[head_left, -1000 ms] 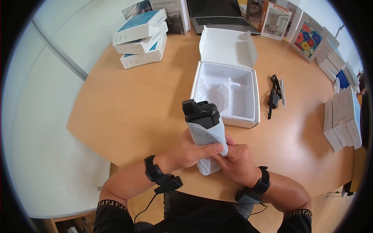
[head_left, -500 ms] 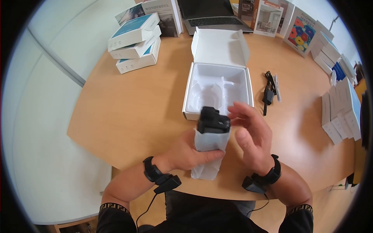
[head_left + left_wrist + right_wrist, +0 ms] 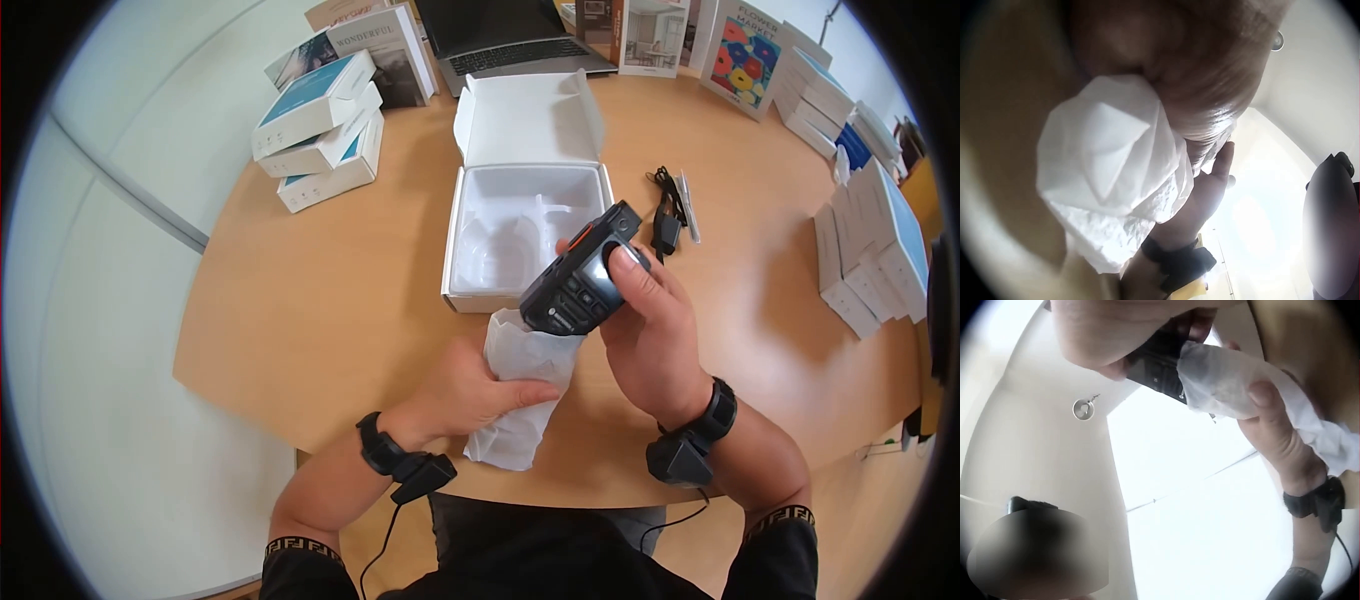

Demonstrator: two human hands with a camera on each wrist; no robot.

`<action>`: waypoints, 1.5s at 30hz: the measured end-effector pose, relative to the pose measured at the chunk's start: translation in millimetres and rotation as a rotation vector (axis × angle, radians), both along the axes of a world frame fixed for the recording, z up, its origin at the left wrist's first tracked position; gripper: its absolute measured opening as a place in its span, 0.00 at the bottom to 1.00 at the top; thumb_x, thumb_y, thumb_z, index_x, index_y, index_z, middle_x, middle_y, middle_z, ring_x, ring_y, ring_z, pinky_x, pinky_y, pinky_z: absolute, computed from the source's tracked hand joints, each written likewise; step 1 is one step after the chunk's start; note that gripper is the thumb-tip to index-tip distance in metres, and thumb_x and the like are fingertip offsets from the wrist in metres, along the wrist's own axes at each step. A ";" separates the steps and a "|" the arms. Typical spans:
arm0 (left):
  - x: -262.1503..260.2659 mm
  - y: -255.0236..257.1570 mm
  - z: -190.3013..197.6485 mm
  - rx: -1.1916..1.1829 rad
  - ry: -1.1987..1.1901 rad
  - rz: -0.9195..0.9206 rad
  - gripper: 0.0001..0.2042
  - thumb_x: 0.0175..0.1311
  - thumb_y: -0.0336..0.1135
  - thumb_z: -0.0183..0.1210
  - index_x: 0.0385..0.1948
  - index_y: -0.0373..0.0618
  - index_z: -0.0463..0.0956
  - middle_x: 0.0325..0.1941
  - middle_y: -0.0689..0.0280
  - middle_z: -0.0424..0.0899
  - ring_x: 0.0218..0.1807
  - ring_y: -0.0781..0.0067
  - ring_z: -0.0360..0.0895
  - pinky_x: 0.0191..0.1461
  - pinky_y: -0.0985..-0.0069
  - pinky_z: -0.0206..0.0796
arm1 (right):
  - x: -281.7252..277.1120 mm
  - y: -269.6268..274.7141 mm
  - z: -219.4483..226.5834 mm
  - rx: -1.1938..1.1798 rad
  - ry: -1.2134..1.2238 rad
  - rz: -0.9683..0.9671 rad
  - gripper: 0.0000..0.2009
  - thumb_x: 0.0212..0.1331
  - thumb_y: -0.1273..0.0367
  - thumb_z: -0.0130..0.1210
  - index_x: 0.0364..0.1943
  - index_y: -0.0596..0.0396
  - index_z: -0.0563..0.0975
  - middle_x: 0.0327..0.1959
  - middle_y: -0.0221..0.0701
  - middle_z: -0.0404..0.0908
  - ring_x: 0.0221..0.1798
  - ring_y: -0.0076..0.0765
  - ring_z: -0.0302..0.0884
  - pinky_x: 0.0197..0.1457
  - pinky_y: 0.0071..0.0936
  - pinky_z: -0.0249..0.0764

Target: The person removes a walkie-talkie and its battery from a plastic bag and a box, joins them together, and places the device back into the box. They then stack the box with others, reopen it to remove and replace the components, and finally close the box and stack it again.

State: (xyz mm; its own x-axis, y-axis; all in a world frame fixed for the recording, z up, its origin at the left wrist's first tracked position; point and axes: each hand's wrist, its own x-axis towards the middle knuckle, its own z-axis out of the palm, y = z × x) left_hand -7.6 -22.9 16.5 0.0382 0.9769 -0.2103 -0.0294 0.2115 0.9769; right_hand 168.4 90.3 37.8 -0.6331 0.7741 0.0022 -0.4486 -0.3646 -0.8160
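In the head view a black handheld device (image 3: 575, 295) with buttons and an orange strip tilts up to the right. My right hand (image 3: 655, 345) grips its upper part, thumb across the front. The device's lower end is at the mouth of a thin white wrapping sleeve (image 3: 533, 355). Lower down, my left hand (image 3: 465, 400) holds that sleeve, thumb across it. The right wrist view shows the device (image 3: 1155, 370) meeting the sleeve (image 3: 1216, 378). Crumpled, the sleeve's bottom (image 3: 1100, 169) sticks out below my palm in the left wrist view.
Behind the hands stands an open white box (image 3: 453, 235) with a moulded tray. Right of it lie a black cable with adapter (image 3: 665, 225) and a thin silver item (image 3: 690, 205). Stacked boxes (image 3: 325, 125) flank left, more boxes (image 3: 870, 250) right. A laptop (image 3: 510, 50) and books are at the back.
My right hand let go of the sleeve, opened, and took hold of the device, tilting it up and right, with more of it exposed. My left hand keeps holding the sleeve. The head view has shifted.
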 end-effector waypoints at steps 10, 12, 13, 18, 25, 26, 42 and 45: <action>-5.4 -1.2 -11.1 0.064 -0.021 -0.013 0.25 0.62 0.44 0.71 0.55 0.39 0.76 0.48 0.65 0.85 0.49 0.76 0.81 0.54 0.72 0.74 | -4.1 -9.0 -4.1 0.058 0.003 -0.072 0.18 0.73 0.66 0.52 0.63 0.54 0.69 0.57 0.38 0.79 0.62 0.36 0.77 0.67 0.38 0.73; -6.5 -0.7 -11.4 0.086 -0.037 -0.023 0.25 0.64 0.46 0.70 0.57 0.39 0.76 0.49 0.65 0.84 0.50 0.76 0.80 0.55 0.72 0.74 | -4.5 -11.6 -7.1 0.089 -0.008 -0.053 0.18 0.72 0.67 0.53 0.62 0.55 0.69 0.57 0.39 0.79 0.62 0.36 0.77 0.67 0.38 0.73; -6.6 -0.7 -10.6 0.085 -0.045 -0.034 0.25 0.65 0.47 0.68 0.57 0.39 0.76 0.49 0.65 0.84 0.50 0.77 0.80 0.55 0.73 0.74 | -4.4 -13.8 -8.5 0.115 -0.036 -0.047 0.18 0.72 0.67 0.54 0.62 0.56 0.69 0.57 0.39 0.80 0.61 0.36 0.78 0.67 0.37 0.73; -6.5 -1.9 -9.1 0.069 -0.105 -0.042 0.24 0.68 0.47 0.66 0.57 0.39 0.76 0.50 0.66 0.84 0.50 0.78 0.79 0.54 0.74 0.73 | -9.4 -20.5 -9.0 0.132 -0.025 -0.020 0.21 0.69 0.72 0.60 0.62 0.59 0.67 0.52 0.36 0.82 0.55 0.28 0.79 0.60 0.28 0.75; -8.6 -2.1 -11.8 0.098 -0.109 -0.007 0.23 0.69 0.47 0.65 0.57 0.40 0.77 0.48 0.68 0.83 0.49 0.79 0.78 0.53 0.75 0.73 | -8.2 -21.3 -17.0 0.244 -0.140 0.034 0.22 0.68 0.68 0.62 0.60 0.60 0.69 0.49 0.31 0.81 0.53 0.24 0.77 0.57 0.26 0.74; -9.2 -1.7 -12.7 0.097 -0.114 -0.016 0.23 0.69 0.47 0.65 0.57 0.40 0.76 0.48 0.68 0.83 0.49 0.80 0.78 0.53 0.75 0.72 | -7.9 -22.1 -20.0 0.288 -0.196 0.046 0.22 0.67 0.67 0.63 0.60 0.60 0.69 0.48 0.30 0.81 0.52 0.23 0.76 0.56 0.26 0.74; -11.4 -4.6 -15.1 0.230 -0.220 0.117 0.15 0.75 0.40 0.58 0.52 0.38 0.81 0.43 0.68 0.86 0.44 0.81 0.80 0.51 0.78 0.73 | -7.4 -31.1 -14.2 1.131 -0.481 0.033 0.27 0.58 0.60 0.70 0.59 0.60 0.78 0.62 0.50 0.78 0.72 0.54 0.70 0.64 0.39 0.75; -6.2 -6.2 -11.2 0.329 -0.170 0.232 0.14 0.77 0.39 0.55 0.50 0.38 0.83 0.43 0.68 0.87 0.43 0.82 0.80 0.51 0.79 0.73 | -7.1 -30.9 -16.9 1.160 -0.456 0.015 0.25 0.58 0.64 0.70 0.58 0.61 0.79 0.61 0.48 0.79 0.72 0.54 0.69 0.64 0.39 0.76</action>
